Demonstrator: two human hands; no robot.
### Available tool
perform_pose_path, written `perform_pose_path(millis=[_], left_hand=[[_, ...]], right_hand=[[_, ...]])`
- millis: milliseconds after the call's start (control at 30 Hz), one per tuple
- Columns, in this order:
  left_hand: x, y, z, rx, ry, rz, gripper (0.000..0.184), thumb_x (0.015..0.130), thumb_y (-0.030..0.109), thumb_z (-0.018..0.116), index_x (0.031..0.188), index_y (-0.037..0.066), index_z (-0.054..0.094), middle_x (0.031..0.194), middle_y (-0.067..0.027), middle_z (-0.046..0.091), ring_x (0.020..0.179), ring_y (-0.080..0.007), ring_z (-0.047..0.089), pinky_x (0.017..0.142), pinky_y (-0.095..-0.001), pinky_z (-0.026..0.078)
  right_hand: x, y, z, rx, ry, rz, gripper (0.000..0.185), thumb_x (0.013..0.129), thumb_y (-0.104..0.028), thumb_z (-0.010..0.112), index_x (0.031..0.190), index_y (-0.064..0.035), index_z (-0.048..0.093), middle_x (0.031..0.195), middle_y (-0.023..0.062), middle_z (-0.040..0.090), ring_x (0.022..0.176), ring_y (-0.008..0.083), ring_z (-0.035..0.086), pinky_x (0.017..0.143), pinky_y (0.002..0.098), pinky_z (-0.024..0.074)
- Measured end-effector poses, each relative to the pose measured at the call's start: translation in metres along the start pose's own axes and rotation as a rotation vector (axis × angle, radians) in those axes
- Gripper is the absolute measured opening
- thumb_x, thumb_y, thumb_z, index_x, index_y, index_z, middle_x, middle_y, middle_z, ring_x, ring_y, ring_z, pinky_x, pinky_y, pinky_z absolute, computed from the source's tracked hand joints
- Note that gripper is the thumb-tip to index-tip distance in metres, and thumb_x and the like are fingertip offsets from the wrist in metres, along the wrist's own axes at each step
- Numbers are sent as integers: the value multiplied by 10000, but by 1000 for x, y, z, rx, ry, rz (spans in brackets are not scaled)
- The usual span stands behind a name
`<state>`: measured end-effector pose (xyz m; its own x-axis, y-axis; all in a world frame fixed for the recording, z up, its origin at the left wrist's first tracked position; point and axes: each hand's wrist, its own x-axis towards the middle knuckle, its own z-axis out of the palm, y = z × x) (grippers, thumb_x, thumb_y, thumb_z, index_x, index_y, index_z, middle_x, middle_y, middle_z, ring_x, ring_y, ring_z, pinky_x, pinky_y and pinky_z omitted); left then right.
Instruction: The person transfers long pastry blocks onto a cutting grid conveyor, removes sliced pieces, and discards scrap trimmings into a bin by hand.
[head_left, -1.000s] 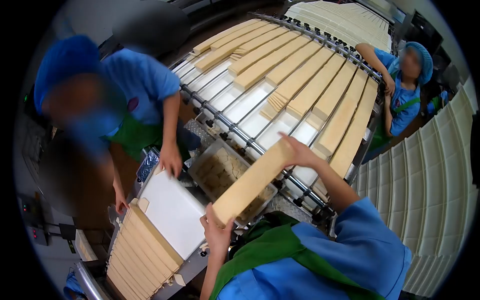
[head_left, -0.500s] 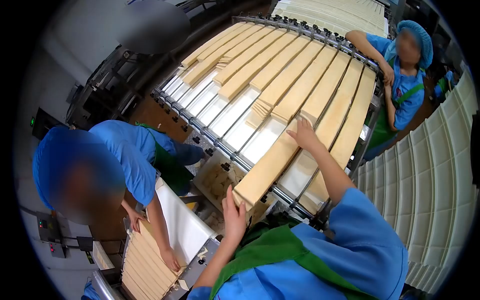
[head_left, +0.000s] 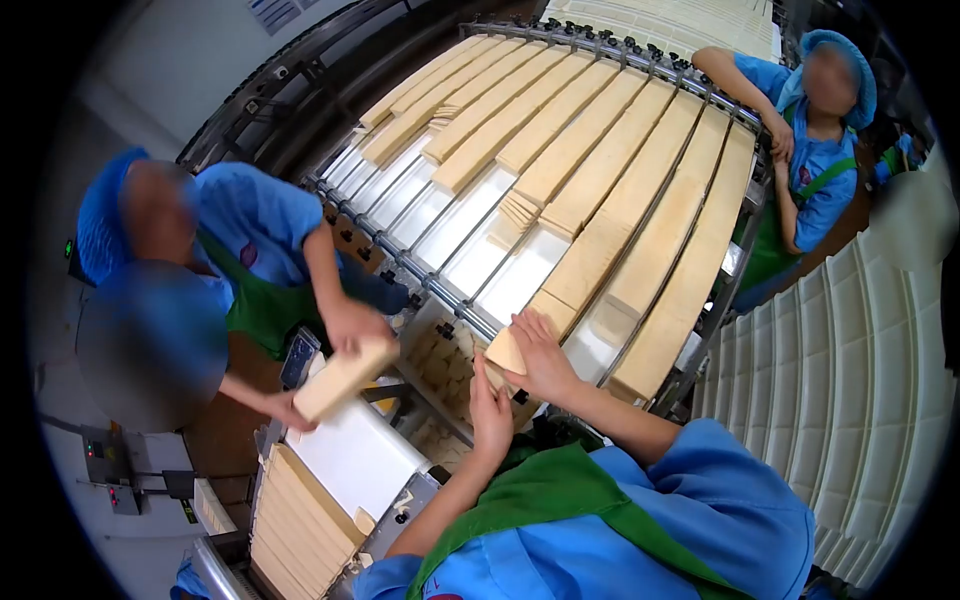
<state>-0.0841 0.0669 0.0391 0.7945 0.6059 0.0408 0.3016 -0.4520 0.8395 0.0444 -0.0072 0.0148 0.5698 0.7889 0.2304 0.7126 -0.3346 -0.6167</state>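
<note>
At the near edge of the slatted rack, my right hand [head_left: 546, 366] is closed over the end of a pale-yellow block [head_left: 505, 351], fingers on its top and thumb toward me. My left hand [head_left: 490, 415] presses its fingers against the near end of that block, close to the right hand. Directly behind it a longer pale-yellow strip [head_left: 592, 252] lies along the slats, with a seam across its near part. The undersides of the block and some fingertips are hidden.
Several long strips lie side by side on the rack [head_left: 470, 303]. Below its edge stands a bin of scraps [head_left: 440, 350]. At left, a co-worker holds a blurred block [head_left: 345, 380] over a white belt [head_left: 350, 455] with sliced strips. Another person leans at right beside stacked white trays [head_left: 820, 370].
My right hand has drawn back along the strip to my left hand, and the block end now sits between them. The left co-worker has straightened and lifted a block off the belt.
</note>
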Motion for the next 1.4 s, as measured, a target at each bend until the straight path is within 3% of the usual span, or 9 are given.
perform_pose_path(millis=[100, 267, 367, 433, 700, 767, 1067, 1333, 1400], left_hand=[[-2, -8, -10, -3, 21, -33, 693, 819, -72, 452, 1442, 48, 173, 1224, -228, 468, 947, -324, 548, 850, -356, 435], [-4, -66, -44, 9, 150, -52, 702, 822, 5, 505, 1434, 40, 162, 1347, -257, 339, 1227, -371, 394, 1028, -382, 320], [-28, -78, -63, 256, 137, -231, 757, 823, 116, 584, 1431, 51, 137, 1354, -281, 245, 1212, -436, 368, 1029, -413, 324], [-49, -100, -75, 248, 154, -236, 758, 817, 136, 611, 1425, 49, 166, 1350, -288, 254, 1217, -441, 353, 1035, -417, 316], [-146, -184, -110, -7, 439, -442, 594, 844, 98, 578, 1377, 34, 323, 1233, -200, 459, 994, -258, 556, 845, -346, 469], [-168, -191, -126, 66, 599, -509, 517, 822, 82, 583, 1304, 12, 412, 1152, -197, 504, 956, -258, 552, 839, -364, 457], [-281, -291, -205, 219, 1288, -948, 600, 781, 104, 650, 1296, -26, 371, 982, -202, 494, 892, -323, 526, 811, -390, 435], [-253, -292, -248, -67, 1217, -774, 734, 685, 63, 730, 1292, -93, 346, 795, -139, 544, 658, -249, 551, 608, -344, 470], [-251, -285, -257, -191, 1098, -891, 756, 688, 81, 741, 1302, -89, 333, 890, -195, 581, 794, -314, 593, 712, -363, 491]], right_hand=[[7, -8, -13, 269, -160, 95, 756, 726, -319, 689, 1311, 41, 372, 1313, 239, 431, 1269, 391, 351, 1070, 408, 292], [70, 28, -23, 243, 101, 204, 740, 765, -362, 676, 1353, -35, 368, 1372, 182, 406, 1268, 334, 388, 1065, 393, 316], [112, 111, -13, 18, 190, 50, 723, 800, -315, 638, 1368, 6, 326, 1402, 216, 348, 1316, 337, 316, 1091, 407, 262], [127, 140, -3, -678, 139, 246, 716, 812, -277, 610, 1361, 59, 295, 1435, 241, 268, 1349, 355, 237, 1095, 462, 221], [145, 197, 21, -797, 8, 329, 819, 798, -383, 601, 1369, 86, 250, 1452, 276, 204, 1360, 391, 183, 1086, 526, 182], [147, 156, 8, -755, -70, 396, 781, 785, -407, 623, 1328, 73, 333, 1404, 266, 305, 1320, 390, 264, 1060, 511, 233], [124, -33, 147, -160, -302, -375, 697, 799, -197, 654, 1371, 13, 316, 1468, 214, 226, 1373, 369, 168, 1114, 443, 158], [110, -249, 299, -27, -773, -712, 712, 765, -230, 688, 1333, 39, 355, 1458, 210, 243, 1364, 370, 190, 1106, 405, 214], [114, -283, 344, -23, -817, -808, 698, 763, -231, 687, 1318, 47, 367, 1450, 204, 264, 1360, 372, 199, 1103, 410, 225]])
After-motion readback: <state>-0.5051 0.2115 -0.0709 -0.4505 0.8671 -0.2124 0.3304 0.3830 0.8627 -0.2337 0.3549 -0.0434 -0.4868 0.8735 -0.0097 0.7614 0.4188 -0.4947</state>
